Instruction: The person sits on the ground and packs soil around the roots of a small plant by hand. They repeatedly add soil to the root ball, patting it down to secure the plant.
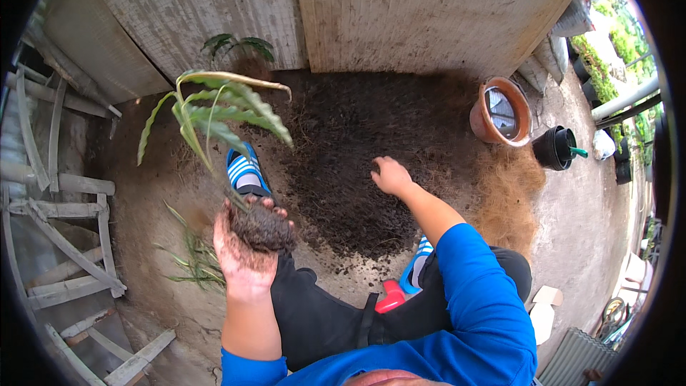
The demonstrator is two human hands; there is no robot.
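The left hand [245, 251], left of centre, is gripping a root ball [261, 227] that could crumble if squeezed; the right hand [392, 176] is showing bent fingers over soil [339, 196], its hold unclear.

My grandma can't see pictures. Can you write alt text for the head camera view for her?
A person's left hand holds a long-leaved green plant by its brown root ball, while the right hand is over dark, crumbly soil spread on the floor. To the right are a round orange-brown pot and a smaller, round black pot.
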